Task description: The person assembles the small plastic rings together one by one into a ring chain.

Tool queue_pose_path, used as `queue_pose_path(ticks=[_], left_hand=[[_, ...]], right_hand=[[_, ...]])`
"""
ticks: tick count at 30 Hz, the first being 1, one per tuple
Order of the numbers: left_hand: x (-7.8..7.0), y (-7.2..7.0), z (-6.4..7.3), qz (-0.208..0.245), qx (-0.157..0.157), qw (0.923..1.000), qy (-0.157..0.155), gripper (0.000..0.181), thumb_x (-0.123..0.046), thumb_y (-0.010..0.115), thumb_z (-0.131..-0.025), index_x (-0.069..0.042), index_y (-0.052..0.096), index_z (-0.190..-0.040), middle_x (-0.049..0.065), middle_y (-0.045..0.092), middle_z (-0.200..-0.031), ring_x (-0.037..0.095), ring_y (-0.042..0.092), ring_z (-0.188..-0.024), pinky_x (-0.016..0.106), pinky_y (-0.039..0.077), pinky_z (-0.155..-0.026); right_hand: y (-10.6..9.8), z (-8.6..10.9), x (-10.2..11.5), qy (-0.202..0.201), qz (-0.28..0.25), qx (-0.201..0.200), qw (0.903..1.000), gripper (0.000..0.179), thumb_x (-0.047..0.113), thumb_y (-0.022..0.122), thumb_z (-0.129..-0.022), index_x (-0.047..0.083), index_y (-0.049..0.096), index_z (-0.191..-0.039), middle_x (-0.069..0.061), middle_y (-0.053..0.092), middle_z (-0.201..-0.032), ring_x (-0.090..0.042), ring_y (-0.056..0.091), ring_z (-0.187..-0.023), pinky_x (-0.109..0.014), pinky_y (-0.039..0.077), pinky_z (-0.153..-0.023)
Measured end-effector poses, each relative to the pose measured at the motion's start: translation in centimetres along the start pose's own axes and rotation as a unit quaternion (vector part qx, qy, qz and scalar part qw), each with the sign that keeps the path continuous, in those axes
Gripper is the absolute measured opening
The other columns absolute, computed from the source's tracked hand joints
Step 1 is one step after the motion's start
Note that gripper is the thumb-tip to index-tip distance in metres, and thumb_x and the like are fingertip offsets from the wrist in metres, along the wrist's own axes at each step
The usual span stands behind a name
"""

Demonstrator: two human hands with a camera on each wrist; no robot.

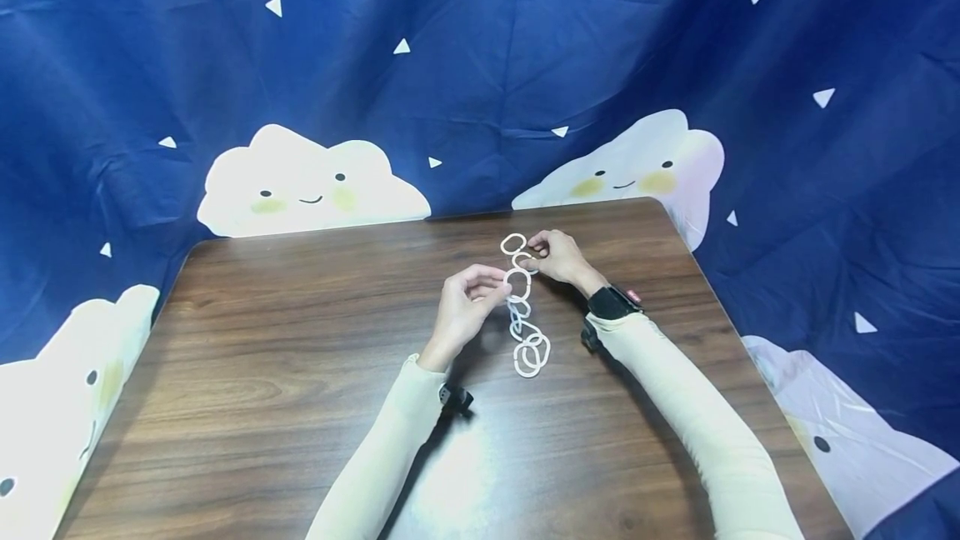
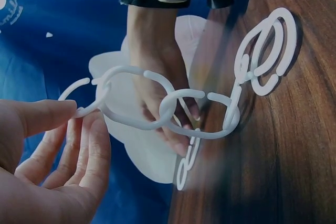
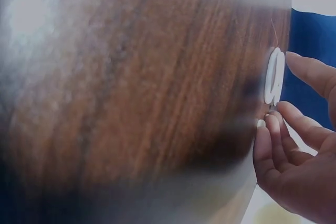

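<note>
My left hand (image 1: 467, 307) pinches a white plastic C-shaped link (image 1: 517, 283) between thumb and fingertips. From it a chain of links (image 2: 137, 98) hangs down to the table in the left wrist view, each link hooked through its neighbour. The chain's lower links (image 1: 531, 355) lie overlapping on the wood. Farther back, my right hand (image 1: 558, 258) reaches in from the right, thumb and forefinger spread apart around more links. One pale link (image 3: 273, 76) stands edge-on between these fingertips in the right wrist view. Beyond them a far link (image 1: 513, 244) lies on the table.
A brown wood-grain table (image 1: 300, 357) extends widely to the left and toward the front. Behind it hangs a blue curtain (image 1: 465, 65) with white clouds and triangles. Black wrist straps (image 1: 613, 303) are worn over the pale sleeves.
</note>
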State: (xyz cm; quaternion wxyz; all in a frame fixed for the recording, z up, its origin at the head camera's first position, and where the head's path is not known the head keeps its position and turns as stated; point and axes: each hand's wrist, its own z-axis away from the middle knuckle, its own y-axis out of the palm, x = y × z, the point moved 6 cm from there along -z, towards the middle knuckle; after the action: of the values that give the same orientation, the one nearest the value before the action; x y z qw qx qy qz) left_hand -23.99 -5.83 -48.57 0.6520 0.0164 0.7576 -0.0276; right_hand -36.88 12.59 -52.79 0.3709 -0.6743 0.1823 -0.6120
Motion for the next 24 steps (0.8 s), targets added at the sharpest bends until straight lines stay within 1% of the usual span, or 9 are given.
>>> queue_pose_path(ticks=[4,9,13,18,21,24], left_hand=[[0.03,-0.01,0.01,0.000,0.002,1.0000,-0.001,0.021,0.000,0.079,-0.089,0.003,0.075,-0.110,0.027,0.076,-0.103,0.006,0.071,-0.080,0.015,0.061,-0.075],[0.08,-0.03,0.04,-0.002,0.005,1.0000,-0.007,0.021,0.001,0.078,-0.089,0.002,0.074,-0.110,0.026,0.076,-0.103,0.005,0.070,-0.079,0.015,0.061,-0.074],[0.04,0.03,0.09,-0.005,0.008,0.9999,-0.009,0.022,0.000,0.078,-0.090,0.004,0.073,-0.111,0.026,0.076,-0.103,0.004,0.070,-0.079,0.016,0.061,-0.075],[0.31,0.19,0.16,-0.007,0.009,0.9998,-0.013,0.026,-0.001,0.078,-0.090,0.007,0.072,-0.113,0.027,0.076,-0.103,0.004,0.070,-0.079,0.015,0.060,-0.075],[0.48,0.28,0.18,-0.004,0.009,0.9998,-0.015,0.025,-0.001,0.078,-0.089,0.007,0.072,-0.113,0.027,0.075,-0.103,0.004,0.070,-0.078,0.015,0.060,-0.074],[0.42,0.33,0.22,-0.002,0.008,0.9998,-0.015,0.024,0.000,0.078,-0.089,0.005,0.073,-0.112,0.027,0.075,-0.103,0.003,0.070,-0.078,0.015,0.061,-0.075]], right_hand=[[0.27,-0.03,0.11,-0.007,0.018,0.002,0.9998,0.047,0.020,0.087,-0.085,-0.003,0.069,-0.122,-0.020,0.070,-0.112,-0.032,0.065,-0.103,-0.037,0.052,-0.094],[0.75,-0.16,0.28,-0.033,0.053,0.003,0.9980,0.043,0.021,0.087,-0.084,-0.002,0.069,-0.116,-0.017,0.065,-0.105,-0.030,0.059,-0.101,-0.031,0.045,-0.086],[0.84,0.03,0.46,-0.042,0.071,0.007,0.9966,0.040,0.021,0.085,-0.085,0.001,0.069,-0.116,-0.017,0.063,-0.105,-0.030,0.057,-0.100,-0.034,0.045,-0.084],[0.88,0.10,0.88,-0.046,0.082,0.025,0.9952,0.034,0.015,0.083,-0.086,0.000,0.068,-0.112,-0.017,0.065,-0.105,-0.030,0.059,-0.100,-0.041,0.049,-0.089],[0.87,-0.02,0.99,-0.046,0.077,0.027,0.9956,0.032,0.011,0.082,-0.085,-0.002,0.065,-0.109,-0.017,0.066,-0.103,-0.030,0.061,-0.097,-0.040,0.051,-0.089],[0.79,0.03,0.84,-0.040,0.065,0.027,0.9968,0.033,0.009,0.082,-0.085,-0.001,0.063,-0.109,-0.017,0.067,-0.100,-0.028,0.061,-0.094,-0.037,0.050,-0.085]])
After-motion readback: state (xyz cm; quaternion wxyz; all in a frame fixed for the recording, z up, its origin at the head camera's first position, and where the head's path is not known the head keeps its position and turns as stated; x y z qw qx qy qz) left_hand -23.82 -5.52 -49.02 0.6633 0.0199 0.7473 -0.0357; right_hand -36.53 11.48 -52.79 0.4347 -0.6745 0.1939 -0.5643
